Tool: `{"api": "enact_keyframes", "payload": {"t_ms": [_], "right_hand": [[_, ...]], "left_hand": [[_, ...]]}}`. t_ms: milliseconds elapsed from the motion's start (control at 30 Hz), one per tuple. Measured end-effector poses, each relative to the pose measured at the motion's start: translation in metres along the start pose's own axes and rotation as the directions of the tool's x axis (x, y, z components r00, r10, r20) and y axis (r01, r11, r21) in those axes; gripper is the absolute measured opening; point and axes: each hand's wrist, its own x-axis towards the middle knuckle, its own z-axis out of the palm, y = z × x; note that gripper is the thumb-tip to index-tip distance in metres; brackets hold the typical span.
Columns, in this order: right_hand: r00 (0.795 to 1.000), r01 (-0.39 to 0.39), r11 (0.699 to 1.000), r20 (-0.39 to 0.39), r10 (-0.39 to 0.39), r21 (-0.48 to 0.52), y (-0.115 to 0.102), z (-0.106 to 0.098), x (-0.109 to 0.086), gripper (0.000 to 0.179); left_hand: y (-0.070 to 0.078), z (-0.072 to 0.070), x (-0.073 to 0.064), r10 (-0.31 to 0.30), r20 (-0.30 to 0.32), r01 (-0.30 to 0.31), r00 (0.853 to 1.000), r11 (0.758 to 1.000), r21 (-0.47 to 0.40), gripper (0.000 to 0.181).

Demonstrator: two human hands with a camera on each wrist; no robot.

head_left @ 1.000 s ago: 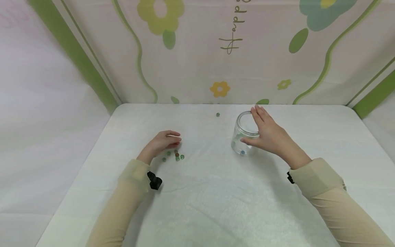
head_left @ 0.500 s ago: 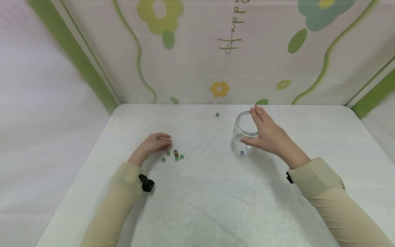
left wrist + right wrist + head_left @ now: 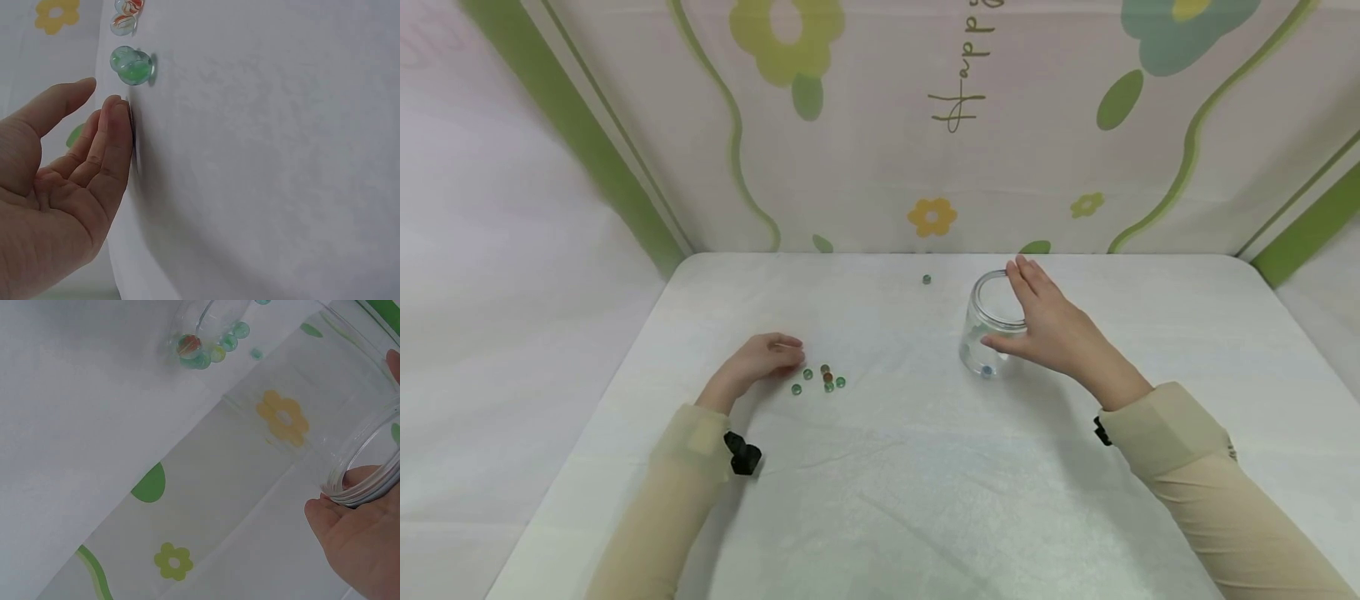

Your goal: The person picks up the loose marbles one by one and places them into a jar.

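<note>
A clear jar (image 3: 979,350) stands upright on the table, and my right hand (image 3: 1056,329) holds it near the rim. Its thumb is on the near side and its fingers on the far side. At the jar's base, the right wrist view shows several marbles, one of them orange (image 3: 189,345). My left hand (image 3: 758,363) is low over the table with fingers together and slightly bent. No object shows in its palm. Just past its fingertips lies a group of glass marbles (image 3: 828,386), mostly green with one reddish-brown. In the left wrist view, green marbles (image 3: 135,67) sit ahead of the fingertips.
A lone marble (image 3: 927,279) lies near the back edge of the white-covered table (image 3: 880,500). Behind it hangs a flower-printed cloth (image 3: 865,167). A black wrist camera (image 3: 743,454) is strapped at the left cuff.
My left hand has drawn back to the left and nearer, from behind the marbles to their left side. The right hand and jar have kept their place.
</note>
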Motion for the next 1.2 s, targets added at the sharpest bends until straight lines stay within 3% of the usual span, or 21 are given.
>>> {"api": "enact_keyframes", "payload": {"t_ms": [567,1200], "right_hand": [[1.000,-0.001,1.000,-0.001,0.001,-0.003,0.0004,0.0007,0.0008,0.106],[1.000,-0.007,1.000,-0.001,0.007,0.007,-0.0001,0.0001,-0.0002,0.105]], "left_hand": [[-0.0044,-0.0005,-0.0004,0.007,0.040,-0.007,0.999,1.000,0.017,0.049],[0.0001,0.0031,-0.0015,0.028,0.074,-0.030,0.997,0.999,0.018,0.046]]}}
